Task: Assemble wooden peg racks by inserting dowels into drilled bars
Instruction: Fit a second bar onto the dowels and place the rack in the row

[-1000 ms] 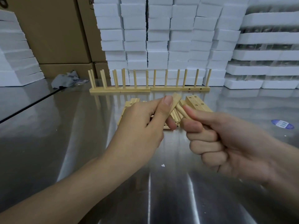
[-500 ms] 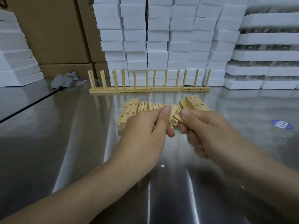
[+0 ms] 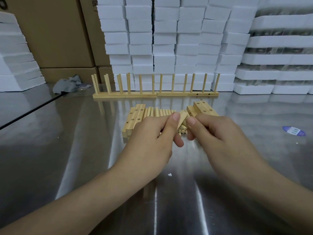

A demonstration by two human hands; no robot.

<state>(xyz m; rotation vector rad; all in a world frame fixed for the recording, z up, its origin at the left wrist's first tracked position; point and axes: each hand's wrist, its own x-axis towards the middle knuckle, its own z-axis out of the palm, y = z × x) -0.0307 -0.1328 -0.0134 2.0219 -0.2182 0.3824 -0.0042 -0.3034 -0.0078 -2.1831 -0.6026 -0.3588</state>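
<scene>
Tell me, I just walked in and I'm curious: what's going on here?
A person works at a steel table. The left hand grips a drilled bar; the right hand pinches what looks like a dowel at it. Just beyond the hands lie loose dowels and spare bars, and finished peg racks stand upright farther back.

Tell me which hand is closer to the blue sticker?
Right. The right hand sits left of the blue sticker; the left hand is farther left, beyond it.
</scene>
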